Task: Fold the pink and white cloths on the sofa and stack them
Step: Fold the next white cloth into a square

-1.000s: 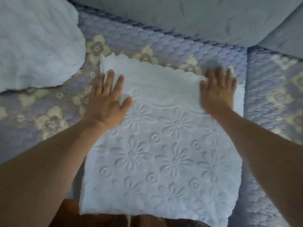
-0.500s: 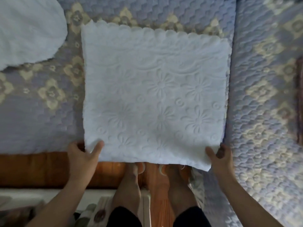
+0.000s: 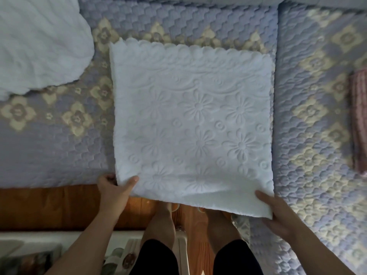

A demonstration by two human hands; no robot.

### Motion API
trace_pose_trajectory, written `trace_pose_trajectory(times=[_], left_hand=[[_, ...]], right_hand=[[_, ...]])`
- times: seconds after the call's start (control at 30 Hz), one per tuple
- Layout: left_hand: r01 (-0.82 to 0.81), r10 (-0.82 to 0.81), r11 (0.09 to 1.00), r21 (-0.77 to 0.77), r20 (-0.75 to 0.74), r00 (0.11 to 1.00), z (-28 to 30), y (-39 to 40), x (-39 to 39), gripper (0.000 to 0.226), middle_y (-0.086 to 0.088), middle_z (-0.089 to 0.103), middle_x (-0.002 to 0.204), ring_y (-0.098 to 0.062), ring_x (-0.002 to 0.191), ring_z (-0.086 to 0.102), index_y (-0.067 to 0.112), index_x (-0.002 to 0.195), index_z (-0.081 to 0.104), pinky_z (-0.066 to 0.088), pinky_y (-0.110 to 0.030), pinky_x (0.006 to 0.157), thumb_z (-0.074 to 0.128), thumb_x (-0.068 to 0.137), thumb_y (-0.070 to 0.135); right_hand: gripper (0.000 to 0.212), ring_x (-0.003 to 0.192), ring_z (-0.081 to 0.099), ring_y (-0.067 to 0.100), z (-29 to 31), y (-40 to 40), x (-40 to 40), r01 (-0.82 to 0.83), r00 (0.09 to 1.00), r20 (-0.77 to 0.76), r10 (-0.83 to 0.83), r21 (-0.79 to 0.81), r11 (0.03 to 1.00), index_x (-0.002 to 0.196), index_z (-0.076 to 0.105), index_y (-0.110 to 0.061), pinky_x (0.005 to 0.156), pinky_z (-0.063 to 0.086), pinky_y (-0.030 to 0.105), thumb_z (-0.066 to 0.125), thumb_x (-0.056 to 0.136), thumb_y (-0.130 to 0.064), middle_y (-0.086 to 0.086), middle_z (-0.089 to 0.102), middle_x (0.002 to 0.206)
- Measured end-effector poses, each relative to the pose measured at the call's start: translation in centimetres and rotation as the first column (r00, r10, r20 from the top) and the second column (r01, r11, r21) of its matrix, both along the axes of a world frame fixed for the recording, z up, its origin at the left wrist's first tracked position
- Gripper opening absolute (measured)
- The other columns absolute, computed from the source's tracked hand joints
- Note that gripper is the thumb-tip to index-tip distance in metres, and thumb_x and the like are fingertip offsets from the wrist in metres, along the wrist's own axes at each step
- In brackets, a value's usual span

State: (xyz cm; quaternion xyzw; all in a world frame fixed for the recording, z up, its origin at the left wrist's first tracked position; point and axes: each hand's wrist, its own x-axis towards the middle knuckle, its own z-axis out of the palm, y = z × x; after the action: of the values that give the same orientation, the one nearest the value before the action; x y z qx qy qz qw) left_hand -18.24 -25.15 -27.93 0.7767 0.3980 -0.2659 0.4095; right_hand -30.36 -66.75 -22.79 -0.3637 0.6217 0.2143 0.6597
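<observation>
White flower-embossed square cloth (image 3: pixel 192 124) is lying flat, scalloped edge away (no writing); left hand (image 3: pixel 114 190) and right hand (image 3: pixel 278 213) are each pinching a near corner in a closed grip.

white embossed cloth (image 3: pixel 190 120) flat on sofa, pink cloth (image 3: pixel 359 120) at right edge

A: What's on the sofa (image 3: pixel 59 151)?
B: A white cloth (image 3: pixel 190 120), flower-embossed, lying flat with its scalloped edge far.
A: And the hands?
B: The left hand (image 3: pixel 114 189) pinches the near left corner, the right hand (image 3: pixel 278 213) holds the near right corner, lifted slightly. A pink cloth (image 3: pixel 358 120) lies far right, another white bundle (image 3: pixel 37 42) far left.
</observation>
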Motion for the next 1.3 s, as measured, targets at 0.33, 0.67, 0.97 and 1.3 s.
trace_pose_trajectory(times=[0.33, 0.67, 0.97, 1.3], left_hand=[[-0.060, -0.077, 0.951, -0.303, -0.423, 0.903, 7.9, 2.9, 1.1, 0.041, -0.007, 0.075, 0.096, -0.025, 0.092, 0.070, 0.001, 0.119, 0.067, 0.054, -0.035, 0.078, 0.074, 0.088, 0.027], [-0.424, 0.458, 0.606, -0.674, -0.141, 0.878, 17.1, -5.3, 23.9, 0.014, -0.009, 0.073, 0.085, -0.020, 0.080, 0.071, 0.010, 0.081, 0.066, 0.056, -0.046, 0.088, 0.053, 0.085, 0.012], [-0.150, 0.176, 0.896, -0.417, 0.023, 0.984, 6.5, -11.2, 33.2, 0.017, -0.014, 0.067, 0.109, -0.027, 0.093, 0.068, 0.004, 0.102, 0.052, 0.052, -0.037, 0.089, 0.037, 0.107, 0.012], [0.383, -0.465, 0.885, 0.264, 0.506, 0.727, 3.9, -13.5, 29.8, 0.054, -0.014, 0.056, 0.127, -0.023, 0.109, 0.058, 0.010, 0.149, 0.038, 0.048, -0.031, 0.097, 0.056, 0.099, 0.021]], right_hand=[[0.038, 0.088, 0.068, 0.031, 6.5, 1.2, 2.5, -0.128, 0.984, -0.142, 0.112, -0.107, 0.986, 0.126, 0.060, 0.000, 0.056, 0.057, 0.031, 0.067, 0.090, -0.007, 0.019, 0.070, 0.110], [0.075, 0.069, 0.073, 0.021, 11.9, -6.2, 26.4, 0.149, 0.960, 0.232, -0.156, 0.047, 0.988, 0.125, 0.065, 0.003, 0.050, 0.057, 0.027, 0.087, 0.055, -0.009, 0.015, 0.073, 0.097], [0.012, 0.050, 0.060, 0.019, -1.4, -8.8, 34.7, -0.266, 0.956, -0.007, 0.294, -0.445, 0.855, 0.084, 0.061, -0.011, 0.045, 0.047, 0.024, 0.063, 0.095, -0.015, 0.011, 0.061, 0.074], [0.026, 0.085, 0.066, 0.033, -2.7, -7.6, 34.4, -0.440, 0.864, -0.218, 0.453, -0.765, 0.470, 0.089, 0.068, -0.017, 0.072, 0.055, 0.042, 0.065, 0.088, -0.043, 0.009, 0.067, 0.086]])
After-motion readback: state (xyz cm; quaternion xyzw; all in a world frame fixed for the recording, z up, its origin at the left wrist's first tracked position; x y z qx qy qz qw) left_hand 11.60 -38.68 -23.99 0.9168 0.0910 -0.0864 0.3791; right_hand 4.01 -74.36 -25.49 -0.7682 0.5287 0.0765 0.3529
